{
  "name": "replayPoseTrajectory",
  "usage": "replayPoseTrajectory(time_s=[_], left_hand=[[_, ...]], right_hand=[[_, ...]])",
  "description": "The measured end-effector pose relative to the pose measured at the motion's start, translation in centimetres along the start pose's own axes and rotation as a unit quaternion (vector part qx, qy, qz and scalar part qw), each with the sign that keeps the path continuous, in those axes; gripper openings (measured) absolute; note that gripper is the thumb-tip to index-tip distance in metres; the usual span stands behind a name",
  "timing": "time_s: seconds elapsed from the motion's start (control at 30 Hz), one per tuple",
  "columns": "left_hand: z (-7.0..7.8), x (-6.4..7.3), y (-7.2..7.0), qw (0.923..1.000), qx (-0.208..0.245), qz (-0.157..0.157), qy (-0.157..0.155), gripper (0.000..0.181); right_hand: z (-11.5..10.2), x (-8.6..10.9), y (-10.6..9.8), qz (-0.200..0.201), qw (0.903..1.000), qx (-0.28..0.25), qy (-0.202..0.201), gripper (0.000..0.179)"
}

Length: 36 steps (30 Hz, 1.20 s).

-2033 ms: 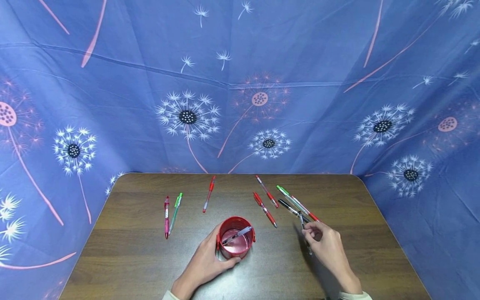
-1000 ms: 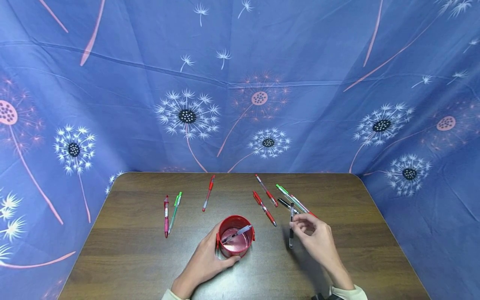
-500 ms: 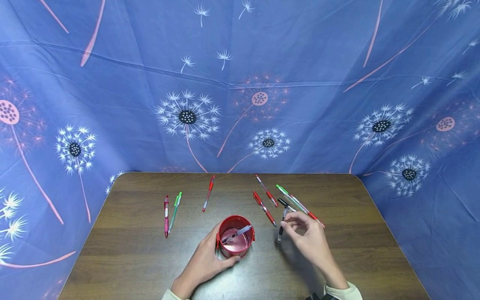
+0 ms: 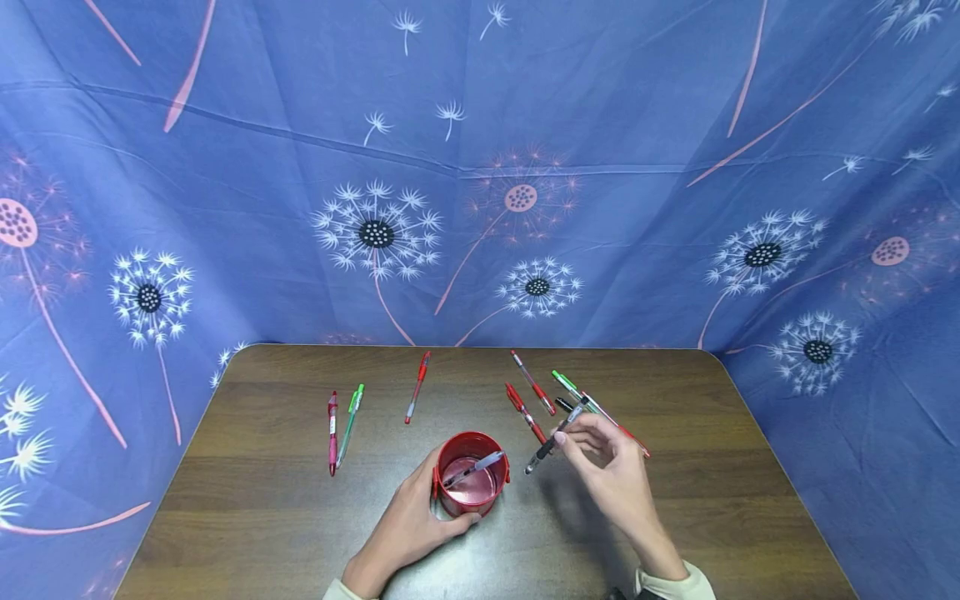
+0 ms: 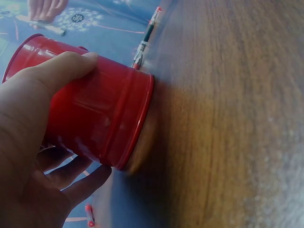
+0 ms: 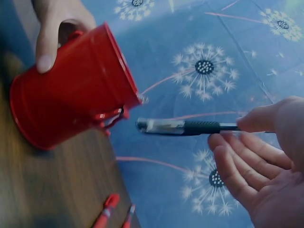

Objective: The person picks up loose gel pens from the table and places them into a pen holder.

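Pinching a black pen [image 4: 543, 452] in the right grip [image 4: 613, 462], leaving open room leftward to the rim of a red bucket [image 6: 75, 92] clasped in the left grip [image 4: 411, 521].

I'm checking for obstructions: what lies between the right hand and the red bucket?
The black pen held by the right hand, then a bare gap before the red bucket; the right wrist view shows both.

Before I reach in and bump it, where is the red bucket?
In the head view, the red bucket is at lower centre, in the left hand, left of the black pen in the right hand.
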<state>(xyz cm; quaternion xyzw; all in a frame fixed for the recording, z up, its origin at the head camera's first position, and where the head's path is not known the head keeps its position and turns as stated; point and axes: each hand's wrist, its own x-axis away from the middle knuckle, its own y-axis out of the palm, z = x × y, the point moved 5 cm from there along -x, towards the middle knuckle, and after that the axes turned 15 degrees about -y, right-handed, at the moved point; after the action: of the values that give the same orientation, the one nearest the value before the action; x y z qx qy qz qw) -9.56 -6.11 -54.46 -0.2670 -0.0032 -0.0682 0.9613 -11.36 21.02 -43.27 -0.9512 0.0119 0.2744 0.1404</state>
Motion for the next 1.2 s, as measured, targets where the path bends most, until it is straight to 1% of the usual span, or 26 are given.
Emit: replayPoseTrajectory(time_s=[0.13, 0.2, 0.27, 0.33, 0.43, 0.53, 0.63, 0.77, 0.87, 1.0, 1.13, 1.2], left_hand=[[0.0, 0.0, 0.1, 1.0000, -0.006, 0.003, 0.000, 0.102], [0.1, 0.0, 0.1, 1.0000, -0.008, 0.004, 0.001, 0.102], [0.1, -0.1, 0.1, 0.9999, -0.009, 0.005, 0.003, 0.102], [0.1, -0.1, 0.1, 0.9999, -0.010, 0.008, 0.003, 0.102], [0.1, -0.1, 0.1, 0.9999, -0.009, 0.008, 0.000, 0.102], [0.0, -0.1, 0.1, 0.9999, -0.010, 0.007, -0.007, 0.102], [0.0, -0.1, 0.1, 0.9998, -0.016, 0.009, -0.013, 0.101], [0.0, -0.1, 0.1, 0.9997, -0.018, 0.009, -0.015, 0.101], [0.0, -0.1, 0.0, 0.9998, -0.016, 0.008, -0.013, 0.100], [0.0, -0.1, 0.0, 0.9999, -0.013, 0.006, -0.010, 0.100], [-0.1, -0.1, 0.0, 0.9999, -0.010, 0.005, -0.010, 0.100], [0.0, -0.1, 0.0, 0.9999, -0.009, 0.005, -0.011, 0.101]], right_hand=[[-0.6, -0.3, 0.5, 0.023, 0.9982, -0.047, -0.028, 0.024], [-0.8, -0.4, 0.7, 0.026, 0.9957, -0.078, -0.042, 0.033], [-1.0, -0.5, 0.9, 0.020, 0.9933, -0.100, -0.053, 0.045], [-1.1, -0.5, 1.0, 0.011, 0.9921, -0.111, -0.057, 0.055], [-1.3, -0.5, 1.2, 0.001, 0.9922, -0.111, -0.055, 0.071], [-1.4, -0.4, 1.3, 0.001, 0.9919, -0.115, -0.055, 0.079], [-1.4, -0.3, 1.6, 0.005, 0.9910, -0.121, -0.058, 0.079], [-1.4, -0.2, 2.2, 0.006, 0.9878, -0.135, -0.078, 0.075], [-1.5, -0.2, 2.7, 0.006, 0.9835, -0.152, -0.098, 0.072], [-1.5, 0.0, 3.4, 0.008, 0.9804, -0.167, -0.104, 0.065], [-1.5, 0.2, 4.0, 0.006, 0.9801, -0.161, -0.116, 0.055], [-1.4, 0.3, 4.3, 0.002, 0.9824, -0.143, -0.121, 0.050]])
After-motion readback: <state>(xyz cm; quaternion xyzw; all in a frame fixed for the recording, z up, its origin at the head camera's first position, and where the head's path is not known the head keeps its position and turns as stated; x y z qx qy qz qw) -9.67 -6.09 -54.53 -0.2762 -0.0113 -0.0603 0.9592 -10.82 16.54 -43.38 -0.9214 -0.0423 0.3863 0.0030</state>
